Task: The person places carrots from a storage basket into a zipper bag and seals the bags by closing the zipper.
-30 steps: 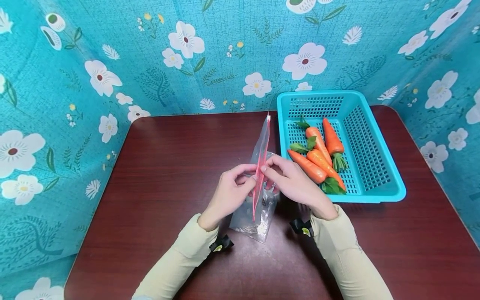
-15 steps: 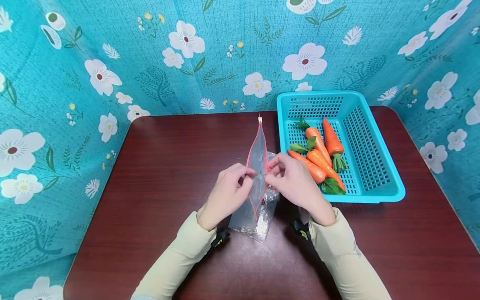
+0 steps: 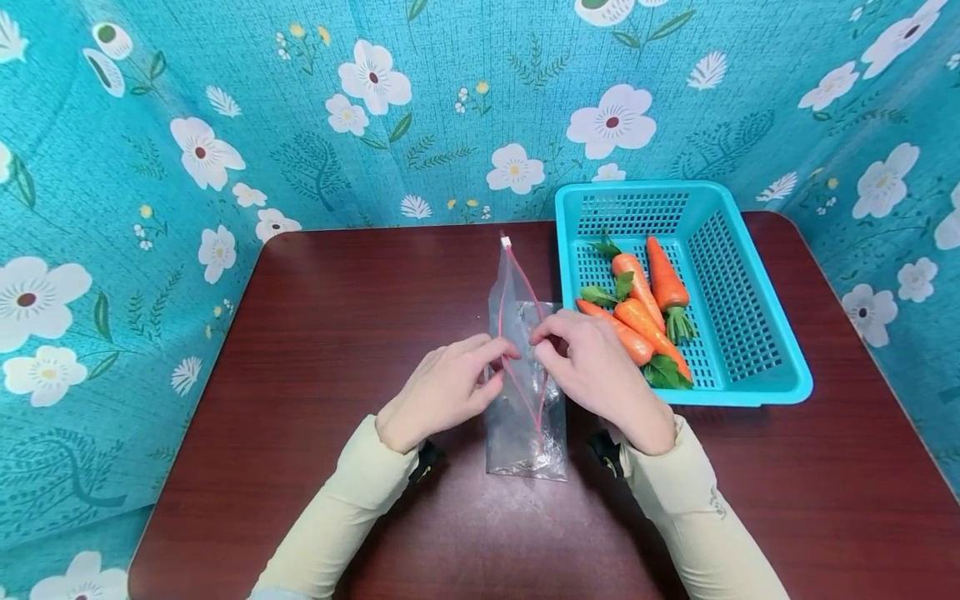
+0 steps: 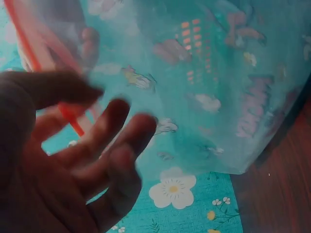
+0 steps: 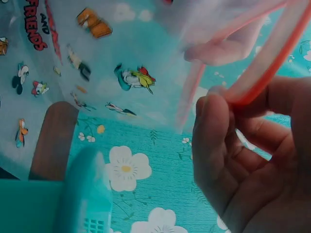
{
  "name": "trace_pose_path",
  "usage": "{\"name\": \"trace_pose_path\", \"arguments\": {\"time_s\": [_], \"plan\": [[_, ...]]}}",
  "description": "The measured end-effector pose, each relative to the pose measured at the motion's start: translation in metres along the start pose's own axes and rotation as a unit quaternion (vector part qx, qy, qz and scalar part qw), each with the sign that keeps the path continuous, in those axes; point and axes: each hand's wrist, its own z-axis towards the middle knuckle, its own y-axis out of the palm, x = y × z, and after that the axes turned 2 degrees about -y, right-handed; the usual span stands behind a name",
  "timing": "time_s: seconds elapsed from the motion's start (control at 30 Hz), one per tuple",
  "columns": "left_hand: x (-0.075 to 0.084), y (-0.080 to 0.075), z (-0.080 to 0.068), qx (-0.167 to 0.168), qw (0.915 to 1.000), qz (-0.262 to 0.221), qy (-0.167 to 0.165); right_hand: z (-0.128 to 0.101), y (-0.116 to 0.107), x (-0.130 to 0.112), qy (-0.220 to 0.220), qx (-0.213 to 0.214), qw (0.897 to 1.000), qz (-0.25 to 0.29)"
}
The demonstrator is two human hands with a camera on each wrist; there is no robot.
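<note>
A clear zip bag (image 3: 517,417) with a red closure strip and a white slider (image 3: 506,242) stands at mid-table. Its red-edged mouth is spread apart, and cartoon prints show on its side in the right wrist view. My left hand (image 3: 442,387) has its fingertips hooked over the left lip, with the thumb lower on the outside. At the right lip, my right hand (image 3: 603,367) pinches the red strip (image 5: 265,80) between thumb and forefinger. Clear crinkled plastic lies on the table beneath the mouth.
Just right of the bag sits a turquoise plastic basket (image 3: 795,383) holding several carrots (image 3: 666,279) with green tops. The dark red wooden table (image 3: 330,333) meets a blue floral cloth (image 3: 435,167) at the back and sides.
The bag's mouth has gone from nearly closed to spread apart. Its slider end has swung left and its near end right. The left hand has drawn back slightly left.
</note>
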Motion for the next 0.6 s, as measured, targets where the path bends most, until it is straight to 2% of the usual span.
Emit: {"name": "trace_pose_path", "arguments": {"time_s": [0.13, 0.23, 0.37, 0.47, 0.6], "plan": [[-0.0014, -0.0015, 0.0048, -0.040, 0.9991, -0.012, 0.011, -0.0010, -0.0025, -0.0015, -0.041, -0.005, 0.999, -0.010], [-0.0003, -0.0033, 0.0080, -0.055, 0.9985, -0.001, 0.006, -0.0020, -0.0040, -0.0024, -0.047, -0.015, 0.999, -0.019], [0.0018, -0.0037, 0.0099, -0.071, 0.9972, 0.022, 0.010, -0.0025, -0.0064, -0.0038, -0.021, -0.027, 0.999, -0.031], [0.0029, -0.0047, 0.0098, -0.064, 0.9972, 0.037, 0.013, -0.0029, -0.0079, -0.0046, 0.008, -0.026, 0.999, -0.047], [0.0040, -0.0076, 0.0083, -0.057, 0.9968, 0.056, 0.000, -0.0031, -0.0093, -0.0051, 0.045, -0.011, 0.997, -0.067]]}}
